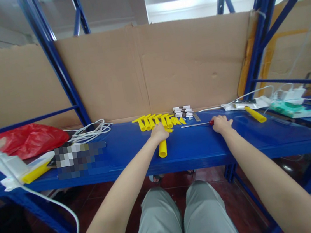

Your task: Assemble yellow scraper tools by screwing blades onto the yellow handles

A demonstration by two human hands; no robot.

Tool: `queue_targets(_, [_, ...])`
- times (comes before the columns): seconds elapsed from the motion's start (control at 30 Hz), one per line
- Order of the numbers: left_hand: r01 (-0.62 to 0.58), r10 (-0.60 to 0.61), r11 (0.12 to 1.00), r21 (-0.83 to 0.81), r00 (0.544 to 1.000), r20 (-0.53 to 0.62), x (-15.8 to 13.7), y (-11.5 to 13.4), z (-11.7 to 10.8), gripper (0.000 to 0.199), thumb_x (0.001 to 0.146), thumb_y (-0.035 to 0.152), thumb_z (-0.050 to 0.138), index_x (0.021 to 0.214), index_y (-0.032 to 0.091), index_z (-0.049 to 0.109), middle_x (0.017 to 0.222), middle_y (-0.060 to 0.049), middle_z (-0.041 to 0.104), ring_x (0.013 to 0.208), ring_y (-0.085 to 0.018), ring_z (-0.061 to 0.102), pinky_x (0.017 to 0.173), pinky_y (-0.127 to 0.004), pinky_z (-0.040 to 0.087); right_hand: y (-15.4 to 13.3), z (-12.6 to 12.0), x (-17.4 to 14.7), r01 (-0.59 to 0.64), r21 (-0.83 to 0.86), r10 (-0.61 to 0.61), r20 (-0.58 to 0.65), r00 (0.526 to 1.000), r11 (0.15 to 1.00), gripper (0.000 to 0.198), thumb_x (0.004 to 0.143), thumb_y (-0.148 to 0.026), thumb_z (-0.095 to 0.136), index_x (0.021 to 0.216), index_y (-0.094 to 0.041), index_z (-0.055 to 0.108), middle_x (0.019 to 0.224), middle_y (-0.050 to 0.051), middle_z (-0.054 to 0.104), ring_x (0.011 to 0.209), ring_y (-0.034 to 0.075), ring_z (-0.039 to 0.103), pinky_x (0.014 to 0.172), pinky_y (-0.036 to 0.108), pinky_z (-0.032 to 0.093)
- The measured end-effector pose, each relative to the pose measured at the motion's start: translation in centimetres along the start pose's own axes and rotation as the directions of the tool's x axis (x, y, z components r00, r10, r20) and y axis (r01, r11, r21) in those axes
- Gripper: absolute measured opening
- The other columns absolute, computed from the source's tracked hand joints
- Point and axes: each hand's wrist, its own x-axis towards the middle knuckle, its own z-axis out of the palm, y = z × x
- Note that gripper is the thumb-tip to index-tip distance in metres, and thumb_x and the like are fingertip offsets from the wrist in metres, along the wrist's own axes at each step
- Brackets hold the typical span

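Note:
My left hand (159, 132) is closed over a yellow plastic piece whose round, hollow tube end (162, 150) points toward me. A flat yellow edge shows just beyond the fingers. My right hand (222, 123) has its fingertips at the red handle of a screwdriver (195, 125), which lies along the table with its shaft pointing left. Most of the handle is hidden by the fingers. Behind my left hand stands a row of similar T-shaped yellow pieces (147, 123). Several small yellow pieces (177, 121) lie to its right, near stacked white parts (182, 112) and a thin grey strip (196, 117).
The blue table (126, 152) backs onto a cardboard panel (102, 77) between blue posts. A red plastic bag (32, 140) and white cables (94, 131) lie at left. Another yellow handle (255, 114) and a green-white packet (291, 109) lie at right.

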Motion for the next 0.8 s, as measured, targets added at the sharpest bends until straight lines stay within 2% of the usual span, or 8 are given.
queue_targets(0.13, [0.002,-0.002,1.000,-0.016,1.000,0.006,0.1,-0.3,0.4,0.043,0.073,0.019,0.061,0.115,0.011,0.054,0.125,-0.021,0.059,0.115,-0.032,0.057,0.089,-0.036,0.046,-0.1,0.2,0.0,-0.010,-0.011,0.009,-0.009,1.000,1.000,0.039,0.084,-0.014,0.041,0.117,-0.021,0.063,0.122,0.019,0.055,0.121,0.036,0.044,0.095,0.068,0.031])
queue_targets(0.23, [0.006,-0.007,0.999,-0.037,0.999,-0.032,0.4,-1.0,0.3,0.043,0.079,0.032,0.058,0.117,0.013,0.054,0.124,-0.018,0.060,0.115,-0.031,0.057,0.091,-0.036,0.045,-0.3,0.1,-0.1,0.018,-0.017,-0.019,-0.035,0.999,1.000,0.042,0.083,-0.012,0.042,0.117,-0.024,0.063,0.120,0.018,0.057,0.120,0.036,0.045,0.094,0.070,0.030])
queue_targets(0.3, [0.004,-0.008,0.999,-0.047,0.995,-0.100,0.9,-1.8,0.0,0.042,0.082,0.037,0.054,0.117,0.013,0.054,0.124,-0.017,0.060,0.115,-0.030,0.057,0.094,-0.036,0.044,-0.6,-0.1,-0.2,0.034,-0.018,-0.034,-0.041,0.999,0.999,0.045,0.081,-0.010,0.042,0.119,-0.024,0.062,0.121,0.018,0.057,0.120,0.036,0.045,0.095,0.071,0.030])
queue_targets(0.4, [-0.058,0.052,0.998,-0.022,0.973,-0.226,1.6,-3.4,-0.5,0.035,0.085,0.027,0.051,0.116,0.012,0.055,0.124,-0.016,0.060,0.120,-0.027,0.053,0.101,-0.035,0.039,-1.4,-0.5,-0.6,0.055,0.004,-0.055,-0.008,0.998,0.998,0.049,0.080,-0.007,0.041,0.124,-0.020,0.058,0.128,0.019,0.054,0.123,0.035,0.044,0.097,0.068,0.032])
queue_targets(0.53, [-0.115,0.101,0.993,-0.014,0.921,-0.377,2.2,-5.8,-0.7,0.032,0.083,0.017,0.050,0.114,0.011,0.057,0.122,-0.015,0.061,0.121,-0.025,0.051,0.105,-0.034,0.037,-2.5,-0.8,-1.0,0.123,0.019,-0.124,0.006,0.992,0.992,0.054,0.078,-0.005,0.041,0.127,-0.022,0.055,0.133,0.017,0.051,0.126,0.034,0.041,0.100,0.066,0.031])
queue_targets(0.7, [0.075,-0.133,0.985,-0.158,0.908,-0.397,2.4,-7.4,-0.4,0.028,0.081,0.014,0.051,0.107,0.015,0.059,0.114,-0.011,0.066,0.111,-0.024,0.059,0.095,-0.032,0.045,-3.2,-1.2,-1.5,0.202,-0.065,-0.200,0.040,0.979,0.977,0.052,0.079,-0.007,0.039,0.129,-0.019,0.052,0.134,0.016,0.050,0.126,0.031,0.041,0.100,0.060,0.033])
queue_targets(0.8, [0.096,-0.168,0.977,-0.190,0.897,-0.409,2.3,-7.5,-0.3,0.025,0.080,0.012,0.052,0.104,0.015,0.059,0.112,-0.010,0.068,0.109,-0.023,0.060,0.092,-0.030,0.046,-3.3,-1.8,-1.7,0.240,-0.120,-0.232,0.080,0.969,0.963,0.051,0.082,-0.008,0.036,0.130,-0.018,0.051,0.136,0.016,0.049,0.126,0.030,0.041,0.100,0.053,0.035])
